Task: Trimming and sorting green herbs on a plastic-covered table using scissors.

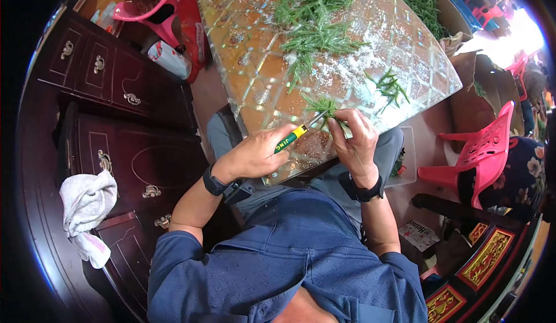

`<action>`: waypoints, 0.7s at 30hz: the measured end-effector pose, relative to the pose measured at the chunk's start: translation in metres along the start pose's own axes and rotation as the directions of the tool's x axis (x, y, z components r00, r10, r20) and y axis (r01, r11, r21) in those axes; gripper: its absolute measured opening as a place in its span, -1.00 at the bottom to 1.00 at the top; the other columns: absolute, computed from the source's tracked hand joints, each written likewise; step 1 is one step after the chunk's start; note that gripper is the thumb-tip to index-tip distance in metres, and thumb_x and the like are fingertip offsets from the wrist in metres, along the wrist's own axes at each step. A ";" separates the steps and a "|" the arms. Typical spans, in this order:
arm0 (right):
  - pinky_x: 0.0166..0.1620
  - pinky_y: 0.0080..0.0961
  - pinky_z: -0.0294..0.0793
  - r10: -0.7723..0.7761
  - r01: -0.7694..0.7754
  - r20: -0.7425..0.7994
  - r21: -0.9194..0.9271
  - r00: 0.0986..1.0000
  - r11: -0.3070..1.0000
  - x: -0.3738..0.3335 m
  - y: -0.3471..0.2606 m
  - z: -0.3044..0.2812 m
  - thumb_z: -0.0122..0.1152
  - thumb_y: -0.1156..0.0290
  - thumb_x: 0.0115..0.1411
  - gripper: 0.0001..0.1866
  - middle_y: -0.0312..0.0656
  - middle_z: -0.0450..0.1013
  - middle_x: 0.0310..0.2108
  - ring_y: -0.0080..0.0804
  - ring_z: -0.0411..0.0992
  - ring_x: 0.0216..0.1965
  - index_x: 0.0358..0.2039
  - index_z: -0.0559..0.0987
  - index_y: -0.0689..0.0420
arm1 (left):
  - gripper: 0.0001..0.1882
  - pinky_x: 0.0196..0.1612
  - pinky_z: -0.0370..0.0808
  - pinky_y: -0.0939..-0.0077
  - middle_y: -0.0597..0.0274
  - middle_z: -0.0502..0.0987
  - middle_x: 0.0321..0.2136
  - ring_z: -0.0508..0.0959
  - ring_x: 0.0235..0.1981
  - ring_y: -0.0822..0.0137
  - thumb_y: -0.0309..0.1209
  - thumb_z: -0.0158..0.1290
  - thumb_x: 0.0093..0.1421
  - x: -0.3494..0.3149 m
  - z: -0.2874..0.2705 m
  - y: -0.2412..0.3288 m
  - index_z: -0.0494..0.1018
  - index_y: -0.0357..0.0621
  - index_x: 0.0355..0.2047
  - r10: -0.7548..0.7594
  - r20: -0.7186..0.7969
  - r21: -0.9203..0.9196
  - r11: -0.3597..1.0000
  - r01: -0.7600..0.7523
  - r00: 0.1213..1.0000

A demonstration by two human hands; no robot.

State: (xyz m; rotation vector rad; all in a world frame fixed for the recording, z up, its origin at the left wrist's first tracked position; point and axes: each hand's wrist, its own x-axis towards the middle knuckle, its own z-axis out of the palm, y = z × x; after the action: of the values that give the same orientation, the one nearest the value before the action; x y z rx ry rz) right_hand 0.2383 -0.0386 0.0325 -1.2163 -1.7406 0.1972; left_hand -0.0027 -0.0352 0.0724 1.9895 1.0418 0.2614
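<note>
My left hand is closed around the green and yellow handle of what looks like a screwdriver. Its thin metal shaft slants up to the right, and the tip meets a small green artificial sprig at the table's near edge. My right hand pinches the base of that sprig between thumb and fingers, partly hiding it. Just right of it on the table lies a loose sprig. Farther off, a heap of similar green sprigs spreads over the tabletop.
White flakes are scattered over the clear-covered table. At the far right stands a cardboard box with more greenery. A pink chair is on the right; dark drawers with a white cloth line the left.
</note>
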 end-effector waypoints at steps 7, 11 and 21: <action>-0.31 -0.41 0.47 0.007 -0.009 0.045 0.056 0.999 0.998 -0.003 -0.004 0.004 0.37 0.56 0.06 -0.85 -0.13 0.53 -0.43 -0.19 0.52 -0.40 -0.38 0.55 0.20 | -0.53 -0.11 0.48 0.02 -0.28 0.54 -0.26 0.55 -0.18 -0.23 -0.41 0.00 0.12 0.002 0.004 0.000 0.33 -0.25 0.07 0.038 -0.094 0.043 0.998 -0.034 0.995; -0.30 -0.45 0.46 0.065 -0.075 0.064 0.179 0.996 0.981 -0.002 -0.004 0.004 0.37 0.56 0.07 -0.86 -0.14 0.53 -0.43 -0.25 0.52 -0.40 -0.37 0.55 0.22 | -0.55 -0.15 0.49 0.09 -0.22 0.55 -0.28 0.57 -0.23 -0.18 -0.44 0.00 0.15 0.002 0.006 -0.003 0.33 -0.28 0.07 0.019 -0.078 0.025 1.000 -0.017 0.997; -0.23 -0.47 0.47 0.145 -0.185 0.145 0.320 0.979 0.929 -0.001 0.004 0.005 0.36 0.56 0.09 -0.87 -0.14 0.56 -0.39 -0.33 0.52 -0.35 -0.35 0.57 0.25 | -0.61 -0.33 0.49 0.48 0.26 0.57 -0.34 0.52 -0.42 0.46 -0.46 0.01 0.27 0.005 0.006 -0.010 0.33 -0.27 0.09 -0.041 0.035 -0.374 0.926 0.051 0.999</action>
State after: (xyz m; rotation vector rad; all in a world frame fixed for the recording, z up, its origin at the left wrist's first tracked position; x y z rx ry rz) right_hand 0.2371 -0.0362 0.0270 -1.1165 -1.6229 0.6501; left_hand -0.0024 -0.0325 0.0605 1.6174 0.9412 0.3780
